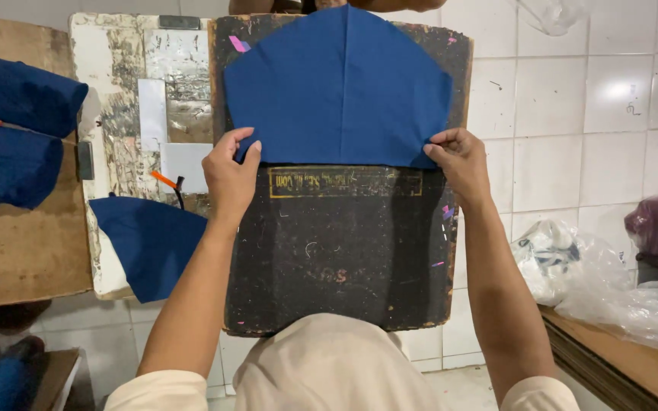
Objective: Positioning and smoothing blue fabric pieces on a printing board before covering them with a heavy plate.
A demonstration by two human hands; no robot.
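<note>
A second curved blue fabric piece (150, 243) lies left of the worn, scuffed black rectangular board (340, 259), near rolled dark-blue cloth bundles (13, 125); crumpled clear plastic bags (595, 278) sit right. On the board's upper half lies the smooth blue five-sided fabric panel (340, 87), its lower corners pinched by the left hand (230, 179) and right hand (460, 160).

A yellow-framed rectangular label (345, 183) sits on the dark board (336, 259), just below the blue cloth (340, 91).
</note>
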